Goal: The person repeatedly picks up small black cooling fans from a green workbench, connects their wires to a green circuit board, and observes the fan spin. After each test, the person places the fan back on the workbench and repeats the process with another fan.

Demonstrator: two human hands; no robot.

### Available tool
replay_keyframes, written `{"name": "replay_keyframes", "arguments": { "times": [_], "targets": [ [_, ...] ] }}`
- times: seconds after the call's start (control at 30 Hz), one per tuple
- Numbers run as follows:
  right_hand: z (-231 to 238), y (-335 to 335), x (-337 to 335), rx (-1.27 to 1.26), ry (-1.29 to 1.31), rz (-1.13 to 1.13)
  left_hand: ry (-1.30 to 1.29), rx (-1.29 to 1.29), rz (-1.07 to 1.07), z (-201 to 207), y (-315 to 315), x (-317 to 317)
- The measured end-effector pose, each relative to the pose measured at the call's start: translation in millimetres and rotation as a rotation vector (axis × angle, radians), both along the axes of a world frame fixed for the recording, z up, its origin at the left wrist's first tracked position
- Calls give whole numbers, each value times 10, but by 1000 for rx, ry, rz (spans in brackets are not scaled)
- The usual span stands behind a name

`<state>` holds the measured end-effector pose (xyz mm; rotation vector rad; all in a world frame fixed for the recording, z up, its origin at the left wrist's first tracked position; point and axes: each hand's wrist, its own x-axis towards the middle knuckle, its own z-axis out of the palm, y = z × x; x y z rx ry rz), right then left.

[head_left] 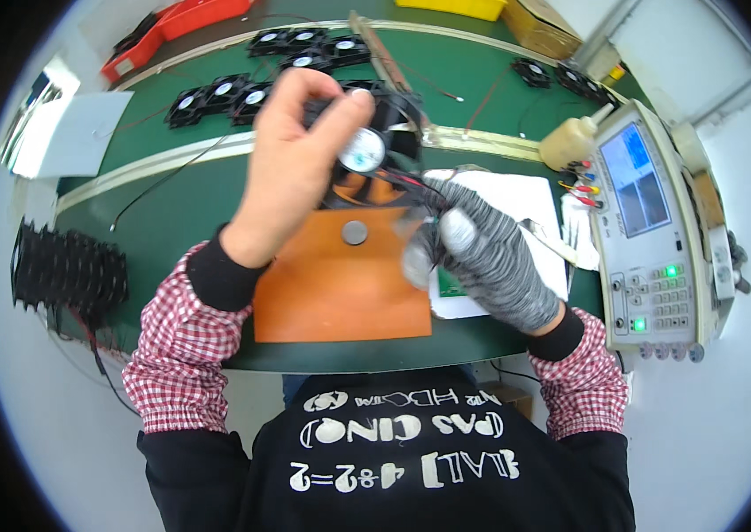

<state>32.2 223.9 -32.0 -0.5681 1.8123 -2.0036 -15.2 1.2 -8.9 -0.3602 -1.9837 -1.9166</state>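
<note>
Up over the bench, my bare left hand (291,168) grips a black cooling fan (363,151) by its frame, with the round white hub label showing. My right hand (486,257), in a grey knit glove, is closed on the fan's thin dark and red wires just right of the fan. Its fingertips are smeared by motion, and the wire ends are hidden. Beneath the fan lies an orange mat (340,297) with a small grey disc (354,232) near its far edge. Under my gloved hand are a white sheet (517,191) and a green piece (450,284).
Fans in a stack (65,270) stand at the left. More black fans (225,89) sit beyond a pale rail (171,158). On the right are a test instrument (641,195) with a lit screen, a beige bottle (568,144) and coloured clips (583,191). Red bins (180,22) stand far left.
</note>
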Motion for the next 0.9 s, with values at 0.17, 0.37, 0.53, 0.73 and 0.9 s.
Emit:
{"name": "replay_keyframes", "arguments": {
  "times": [0.17,0.37,0.53,0.73,0.9],
  "targets": [
    [-99,494,-39,388,257,-18,349,130,474,184,-842,-570],
    [-354,746,-319,437,254,-218,-180,398,228,-141,-720,-205],
    [-588,622,-443,387,372,-261,-435,-191,-162,-496,-278,265],
    [-656,615,-409,348,307,-234,90,-1006,-150,-329,-229,384],
    [-671,637,-441,598,761,-184,83,-1079,-317,-337,-33,334]
  ]
}}
